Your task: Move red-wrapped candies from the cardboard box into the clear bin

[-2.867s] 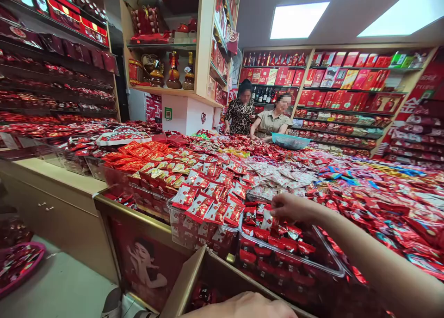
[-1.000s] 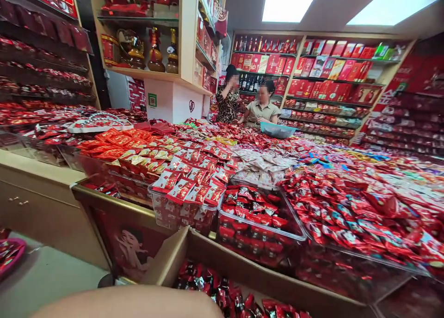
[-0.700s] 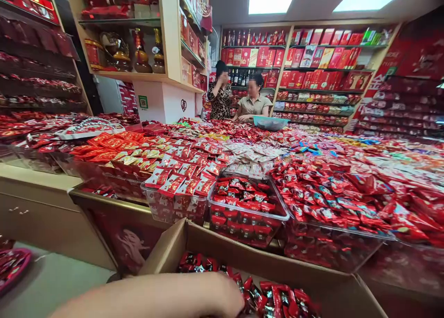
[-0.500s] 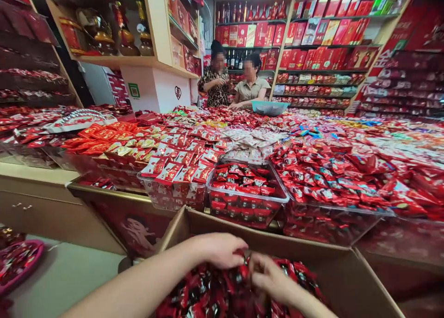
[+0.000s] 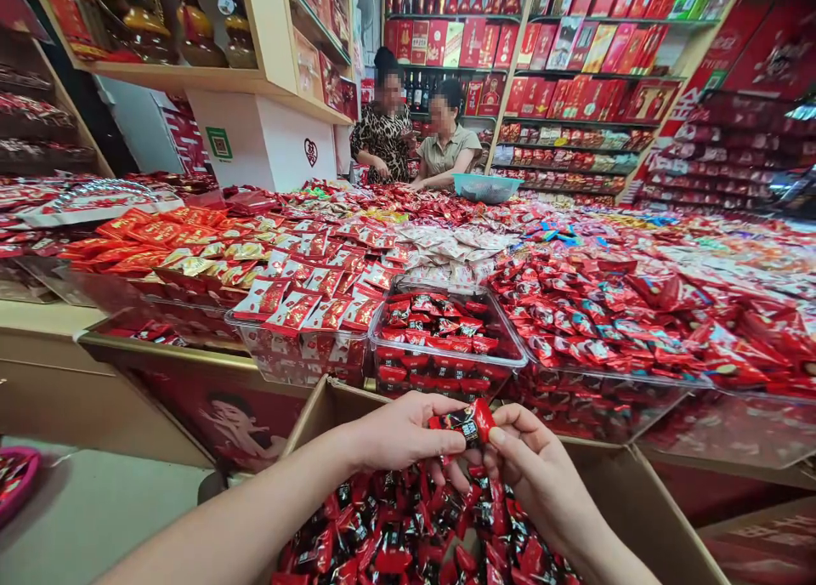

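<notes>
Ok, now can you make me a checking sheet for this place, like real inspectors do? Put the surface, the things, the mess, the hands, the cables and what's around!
Surface: display heaps of colourful wrapped packets, mostly hiding what is underneath.
Job's things: one red-and-dark packet held above an open cardboard box of similar packets; a clear tub stands just beyond.
Clutter: packets piled loosely in the box; a blue basket farther back.
Hands: left hand and right hand both pinch the packet.
Cables: nothing seen.
Surroundings: two other people behind the heaps, shelves of red boxes, a pink basin at lower left.
</notes>
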Demonstrator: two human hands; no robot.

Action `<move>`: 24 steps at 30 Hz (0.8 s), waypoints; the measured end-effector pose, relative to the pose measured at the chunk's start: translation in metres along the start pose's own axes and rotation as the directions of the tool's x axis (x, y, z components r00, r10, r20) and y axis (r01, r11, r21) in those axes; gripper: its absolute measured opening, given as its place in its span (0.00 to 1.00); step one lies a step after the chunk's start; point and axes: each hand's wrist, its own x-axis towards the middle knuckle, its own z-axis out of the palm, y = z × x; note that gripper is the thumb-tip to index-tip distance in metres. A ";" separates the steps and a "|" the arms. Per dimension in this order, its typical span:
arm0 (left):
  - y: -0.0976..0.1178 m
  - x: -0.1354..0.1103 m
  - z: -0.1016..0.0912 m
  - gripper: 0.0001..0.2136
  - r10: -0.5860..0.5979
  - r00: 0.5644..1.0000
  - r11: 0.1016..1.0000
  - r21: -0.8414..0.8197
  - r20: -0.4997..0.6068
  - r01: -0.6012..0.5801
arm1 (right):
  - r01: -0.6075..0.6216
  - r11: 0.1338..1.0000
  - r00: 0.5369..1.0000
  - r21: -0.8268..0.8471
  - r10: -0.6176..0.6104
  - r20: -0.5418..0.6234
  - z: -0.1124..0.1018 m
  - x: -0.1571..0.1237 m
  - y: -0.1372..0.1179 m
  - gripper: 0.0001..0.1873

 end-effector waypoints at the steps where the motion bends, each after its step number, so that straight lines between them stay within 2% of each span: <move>1: 0.000 0.000 0.002 0.16 0.019 0.999 1.000 0.017 -0.032 -0.018 | 0.022 0.999 1.000 -0.026 -0.023 -0.017 0.001 -0.001 0.001 0.12; 3: 0.000 0.000 0.005 0.16 0.055 0.995 0.997 0.052 -0.078 -0.051 | 0.061 0.990 0.997 -0.125 -0.067 -0.044 0.001 -0.004 0.001 0.12; 5: -0.003 -0.001 0.007 0.17 0.066 0.995 0.997 0.052 -0.071 -0.063 | 0.110 0.956 0.989 -0.272 -0.132 -0.066 -0.002 -0.007 -0.006 0.11; 8: -0.012 -0.001 0.005 0.21 0.024 0.998 0.997 0.081 -0.065 -0.018 | 0.229 0.847 0.946 -0.480 -0.309 -0.094 -0.002 -0.004 -0.041 0.12; 10: -0.019 -0.001 0.002 0.20 -0.005 0.993 0.973 0.228 -0.117 0.032 | 0.335 0.696 0.885 -0.635 -0.464 -0.042 0.003 0.010 -0.076 0.12; 12: -0.024 -0.001 0.000 0.18 0.008 0.987 0.897 0.438 -0.159 0.063 | 0.403 0.461 0.815 -0.791 -0.574 0.080 0.014 0.037 -0.108 0.10; 13: -0.026 -0.002 -0.001 0.17 0.024 0.987 0.841 0.536 -0.159 0.066 | 0.398 0.347 0.799 -0.849 -0.585 0.135 0.020 0.055 -0.120 0.10; 14: -0.027 -0.003 -0.002 0.16 0.036 0.989 0.784 0.617 -0.146 0.063 | 0.377 0.259 0.806 -0.889 -0.565 0.177 0.027 0.075 -0.128 0.10; 15: -0.028 -0.004 -0.003 0.16 0.042 0.991 0.733 0.678 -0.130 0.058 | 0.350 0.214 0.836 -0.912 -0.511 0.201 0.033 0.095 -0.132 0.09; 17: -0.028 -0.006 -0.004 0.15 0.039 0.993 0.647 0.760 -0.108 0.057 | 0.269 0.167 0.922 -0.949 -0.330 0.203 0.043 0.132 -0.128 0.09; 18: -0.027 -0.006 -0.005 0.15 0.035 0.994 0.610 0.790 -0.104 0.061 | 0.235 0.151 0.946 -0.960 -0.263 0.190 0.048 0.148 -0.122 0.09; 21: -0.028 -0.007 -0.006 0.16 0.016 0.996 0.536 0.842 -0.088 0.066 | 0.174 0.085 0.971 -0.981 -0.180 0.156 0.059 0.178 -0.100 0.07; 24: -0.030 -0.007 -0.009 0.15 -0.029 0.999 0.516 0.856 -0.027 0.038 | 0.155 0.023 0.980 -0.988 -0.132 0.151 0.069 0.187 -0.085 0.09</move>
